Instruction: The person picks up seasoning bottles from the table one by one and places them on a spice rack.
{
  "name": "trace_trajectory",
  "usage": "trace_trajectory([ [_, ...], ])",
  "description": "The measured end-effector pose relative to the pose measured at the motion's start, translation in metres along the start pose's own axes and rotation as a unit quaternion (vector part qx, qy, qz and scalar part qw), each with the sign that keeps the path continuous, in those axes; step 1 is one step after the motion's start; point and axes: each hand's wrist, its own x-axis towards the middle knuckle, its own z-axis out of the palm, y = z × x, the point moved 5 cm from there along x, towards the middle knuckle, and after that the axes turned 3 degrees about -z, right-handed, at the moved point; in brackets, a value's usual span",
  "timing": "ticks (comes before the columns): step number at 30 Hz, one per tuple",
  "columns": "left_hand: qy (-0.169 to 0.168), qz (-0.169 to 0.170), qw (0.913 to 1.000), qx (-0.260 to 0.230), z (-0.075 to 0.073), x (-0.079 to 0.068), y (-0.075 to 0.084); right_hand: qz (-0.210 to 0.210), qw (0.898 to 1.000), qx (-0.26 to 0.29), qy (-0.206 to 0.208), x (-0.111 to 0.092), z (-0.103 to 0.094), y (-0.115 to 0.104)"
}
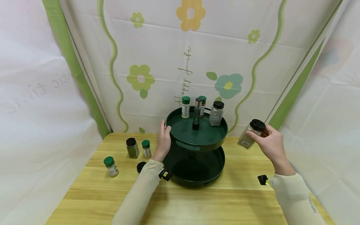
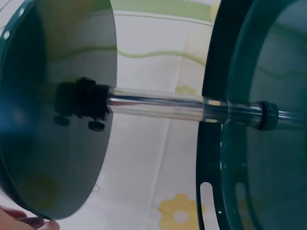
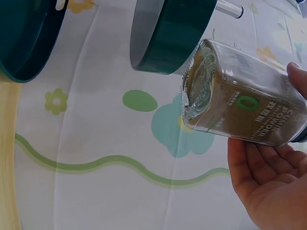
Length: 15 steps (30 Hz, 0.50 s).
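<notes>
My right hand (image 1: 271, 142) holds a clear square jar (image 1: 247, 136) with a black lid, tilted, to the right of the green two-tier turntable rack. In the right wrist view the jar (image 3: 254, 98) contains brown powder, and its label reads cumin powder. My left hand (image 1: 163, 142) touches the left side of the rack's upper tray (image 1: 180, 128); its fingertips also show at that tray's edge in the left wrist view. On the upper tray stand two green-capped shakers (image 1: 185, 109) and a black-lidded jar (image 1: 216, 115) around the central post (image 1: 197, 114).
The lower tray (image 1: 194, 182) sits on the wooden table (image 1: 197, 206). Left of it stand a black-lidded jar of green herbs (image 1: 132, 150), two green-capped shakers (image 1: 147, 150) and another black lid (image 1: 140, 166), partly hidden by my left sleeve. A flowered curtain (image 1: 168, 47) hangs behind.
</notes>
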Motion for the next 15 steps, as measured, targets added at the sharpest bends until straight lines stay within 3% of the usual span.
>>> trace_trajectory([
  [15,-0.022,0.011,0.9997,0.009,0.001,-0.002,-0.006,-0.025,1.000,0.003,0.011,0.012,0.003,-0.021],
])
